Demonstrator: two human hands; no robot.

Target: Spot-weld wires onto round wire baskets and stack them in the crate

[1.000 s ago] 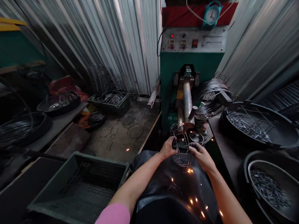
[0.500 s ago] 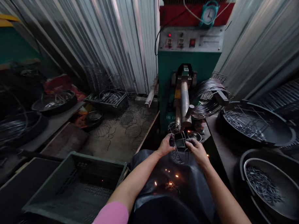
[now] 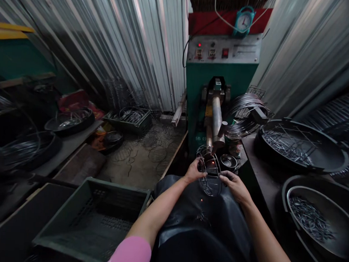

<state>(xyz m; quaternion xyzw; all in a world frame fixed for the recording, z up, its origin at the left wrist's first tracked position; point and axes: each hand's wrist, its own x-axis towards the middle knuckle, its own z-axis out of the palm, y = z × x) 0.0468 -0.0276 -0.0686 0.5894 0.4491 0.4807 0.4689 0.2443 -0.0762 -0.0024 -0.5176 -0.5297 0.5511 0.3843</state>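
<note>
A round wire frame (image 3: 210, 189) of thin metal rods sits between my two hands, over the dark apron on my lap. My left hand (image 3: 194, 171) is closed on its left side. With thumb and fingers pinched, my right hand (image 3: 232, 182) grips its right edge. The frame's upper part lies close under the electrodes (image 3: 217, 142) of a green spot welding machine (image 3: 194, 93); whether they touch it I cannot tell. A small glow shows inside the frame, and a spark lies lower on the apron (image 3: 185, 219).
A green plastic crate (image 3: 59, 218) stands at left. Right of me, black pans (image 3: 330, 161) hold metal wire pieces. A coil of wire (image 3: 241, 110) hangs beside the machine, with a small metal bowl (image 3: 228, 162) below. More wire fills a crate (image 3: 143, 124) at the back.
Several bright sparks over the apron have mostly died out. My right hand has shifted slightly right and down along the frame, and the frame has turned a little. The view has shifted slightly.
</note>
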